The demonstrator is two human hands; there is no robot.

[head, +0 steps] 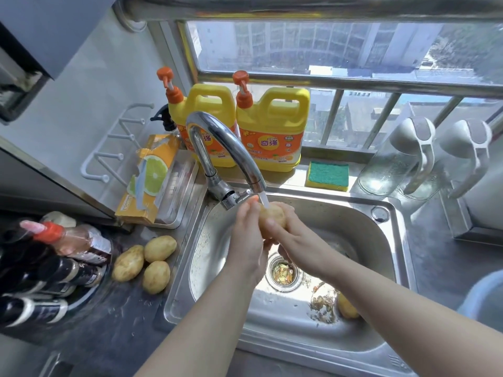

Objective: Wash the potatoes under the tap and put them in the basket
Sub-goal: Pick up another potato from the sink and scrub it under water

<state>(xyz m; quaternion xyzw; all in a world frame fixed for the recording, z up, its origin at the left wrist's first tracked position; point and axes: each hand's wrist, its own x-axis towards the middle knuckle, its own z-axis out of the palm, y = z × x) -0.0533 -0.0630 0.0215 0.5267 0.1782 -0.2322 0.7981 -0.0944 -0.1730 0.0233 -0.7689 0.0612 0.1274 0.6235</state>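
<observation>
Over the steel sink [392,240] my left hand [249,240] and my right hand [291,235] both grip one yellow potato [272,216]. Water runs from the chrome tap [228,148] onto it. Three more potatoes [148,263] lie on the dark counter left of the sink. Another potato [347,307] rests in the sink bottom, partly hidden under my right forearm. A pale blue rim [481,297] shows at the right edge; I cannot tell whether it is the basket.
Two yellow detergent jugs [272,131] and a green-yellow sponge [328,176] sit on the window ledge. An orange box [149,180] stands left of the tap. Dark bottles [49,270] crowd the left counter. Two clear jugs [408,161] stand at the right. Food scraps fill the drain [283,272].
</observation>
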